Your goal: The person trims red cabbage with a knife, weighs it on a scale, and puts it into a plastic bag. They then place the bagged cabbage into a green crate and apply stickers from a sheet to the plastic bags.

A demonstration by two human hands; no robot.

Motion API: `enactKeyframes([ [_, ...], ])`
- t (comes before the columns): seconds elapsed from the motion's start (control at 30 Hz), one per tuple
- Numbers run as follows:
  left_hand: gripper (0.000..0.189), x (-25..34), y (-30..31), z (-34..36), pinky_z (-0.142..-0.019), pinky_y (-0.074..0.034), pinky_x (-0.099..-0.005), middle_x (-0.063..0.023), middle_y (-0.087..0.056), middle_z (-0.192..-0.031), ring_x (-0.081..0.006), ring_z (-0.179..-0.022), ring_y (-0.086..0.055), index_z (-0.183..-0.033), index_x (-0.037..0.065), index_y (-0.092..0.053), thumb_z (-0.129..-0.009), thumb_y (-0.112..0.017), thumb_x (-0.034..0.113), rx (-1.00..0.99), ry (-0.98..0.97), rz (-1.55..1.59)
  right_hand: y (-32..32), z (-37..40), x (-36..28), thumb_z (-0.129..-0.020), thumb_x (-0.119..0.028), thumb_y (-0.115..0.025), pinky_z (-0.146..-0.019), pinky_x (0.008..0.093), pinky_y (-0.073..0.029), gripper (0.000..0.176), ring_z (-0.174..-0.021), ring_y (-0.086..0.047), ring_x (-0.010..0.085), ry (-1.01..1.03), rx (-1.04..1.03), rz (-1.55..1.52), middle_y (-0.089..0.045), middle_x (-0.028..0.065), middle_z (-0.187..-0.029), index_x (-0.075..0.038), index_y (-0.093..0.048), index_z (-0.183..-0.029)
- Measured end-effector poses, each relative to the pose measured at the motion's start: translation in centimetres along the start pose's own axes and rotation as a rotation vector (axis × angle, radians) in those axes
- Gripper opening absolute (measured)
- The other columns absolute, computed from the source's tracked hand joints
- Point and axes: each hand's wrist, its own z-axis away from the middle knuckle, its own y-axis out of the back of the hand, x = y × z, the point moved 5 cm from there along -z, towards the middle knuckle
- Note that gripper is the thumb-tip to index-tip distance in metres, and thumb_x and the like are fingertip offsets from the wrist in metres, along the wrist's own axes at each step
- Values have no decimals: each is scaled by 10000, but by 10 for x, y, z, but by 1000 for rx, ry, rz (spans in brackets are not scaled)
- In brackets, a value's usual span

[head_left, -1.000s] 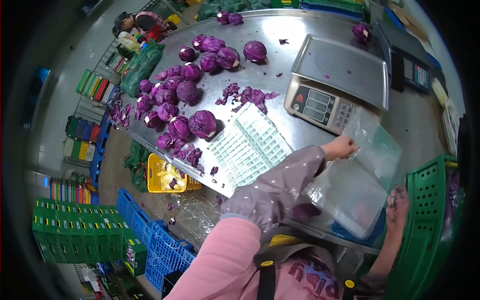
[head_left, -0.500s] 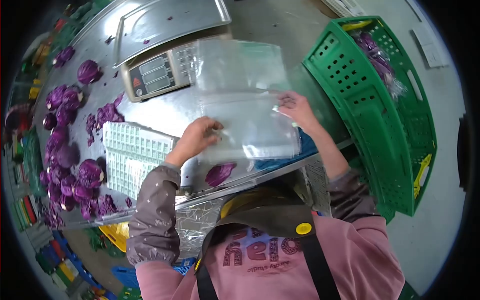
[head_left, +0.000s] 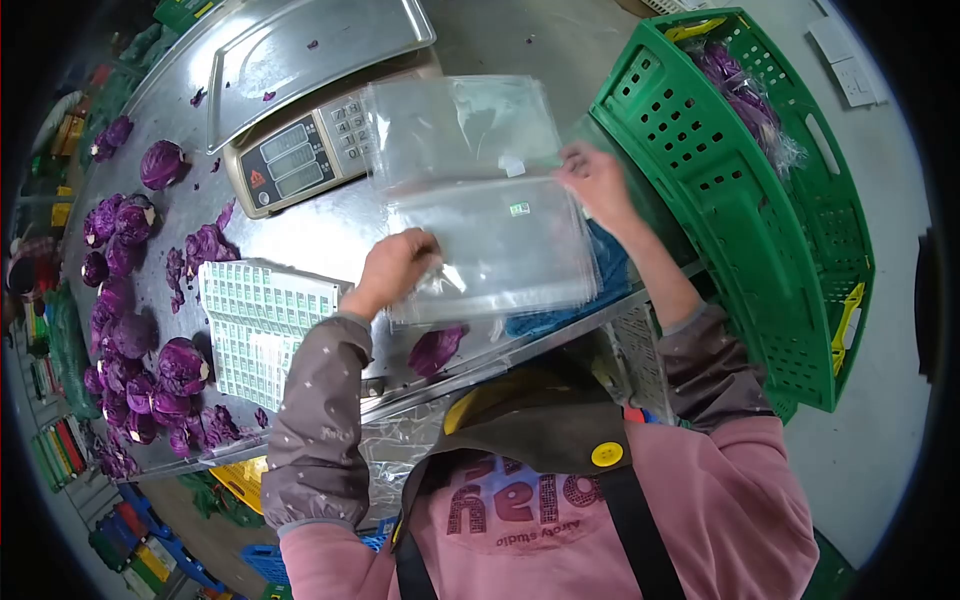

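Note:
Clear plastic bags [head_left: 490, 260] lie stacked flat on the metal table, with a small green-and-white label [head_left: 519, 209] on the top one. My left hand [head_left: 398, 268] is at the left side of this bag, its fingers curled together against the film, which creases beside them. At the bag's upper right corner my right hand [head_left: 597, 188] has its fingers pinched together at the edge, slightly blurred. More clear bags [head_left: 465, 125] lie just beyond, partly over the scale, with a small white piece [head_left: 512, 166] on them. Label sheets [head_left: 255, 335] lie left of my left forearm.
A digital scale [head_left: 290, 165] with a metal tray stands at the back. Purple cabbages [head_left: 183, 366] and loose leaves line the left side of the table. On the right is a green crate [head_left: 745, 240] with bagged cabbage. A blue cloth [head_left: 610, 270] lies by the table edge.
The label that was at my right fingertips is now on the bag. My right hand has moved up to the bag's corner. My left fingers have closed more.

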Motion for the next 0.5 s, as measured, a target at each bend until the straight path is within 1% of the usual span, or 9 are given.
enactKeyframes([
  [0.03, 138, -1, 6, -6, -622, -450, -321, -37, -567, -728, -218, -651, -539, -779, 56, -603, -739, -631, 185, -2, 1, 4, 7, 0, 0, -756, -89, -627, -589, 263, -437, 188, -673, -576, 142, -72, 50, -404, -601, 48, -785, -30, -560, -922],
  [0.1, 189, -11, 22, -21, -608, -437, -292, -26, -575, -717, -167, -598, -516, -807, 21, -590, -818, -568, 208, 37, 231, 468, 32, 6, -28, -763, -74, -623, -567, 230, -411, 173, -640, -537, 103, -126, 166, -533, -589, 27, -767, -14, -566, -915],
  [0.17, 218, -16, 50, -33, -603, -423, -266, -17, -554, -713, -121, -612, -490, -837, 13, -577, -868, -513, 219, 249, 407, 790, 37, 12, -42, -770, -59, -619, -546, 196, -384, 159, -606, -497, 63, -180, 282, -660, -576, 5, -748, 1, -571, -909],
  [0.23, 185, -28, 74, -36, -584, -416, -263, -15, -545, -716, -113, -600, -483, -866, 31, -568, -877, -501, 203, 671, 369, 1040, 25, 12, -47, -799, -79, -601, -463, 171, -316, 153, -628, -517, 53, -94, 271, -699, -562, -6, -736, -40, -573, -945],
  [0.27, 169, -29, 84, -31, -567, -408, -243, -16, -533, -715, -98, -588, -468, -850, 17, -561, -880, -489, 167, 892, 349, 1055, 10, 10, -43, -797, -62, -594, -481, 181, -348, 144, -636, -522, 62, -84, 249, -651, -557, -8, -753, -30, -568, -935],
  [0.33, 158, -23, 89, -20, -562, -408, -241, -18, -538, -724, -96, -590, -468, -850, 16, -559, -876, -491, 156, 901, 253, 853, -25, 9, -36, -794, -57, -592, -500, 188, -366, 140, -637, -525, 65, -86, 173, -620, -558, 2, -746, -32, -566, -929],
  [0.37, 147, -17, 92, -11, -557, -408, -238, -20, -543, -732, -94, -591, -468, -851, 15, -557, -872, -493, 146, 899, 160, 653, -43, 9, -34, -791, -51, -590, -518, 195, -385, 135, -639, -528, 68, -92, 97, -588, -558, 13, -739, -33, -565, -923],
  [0.43, 142, -6, 49, -3, -571, -428, -239, -35, -548, -735, -109, -625, -497, -922, 30, -565, -817, -559, 124, 518, 137, 508, -64, 0, -29, -769, -43, -602, -567, 247, -422, 158, -666, -538, 122, 6, 132, -399, -558, 32, -769, -61, -565, -922],
  [0.5, 379, 25, 12, 14, -735, -439, -314, -77, -535, -870, -228, -827, -524, -978, 66, -561, -649, -728, 154, 48, -169, 154, -78, -3, -32, -746, -36, -615, -615, 298, -458, 189, -692, -549, 176, 111, 163, -212, -559, 51, -799, -89, -565, -920],
])
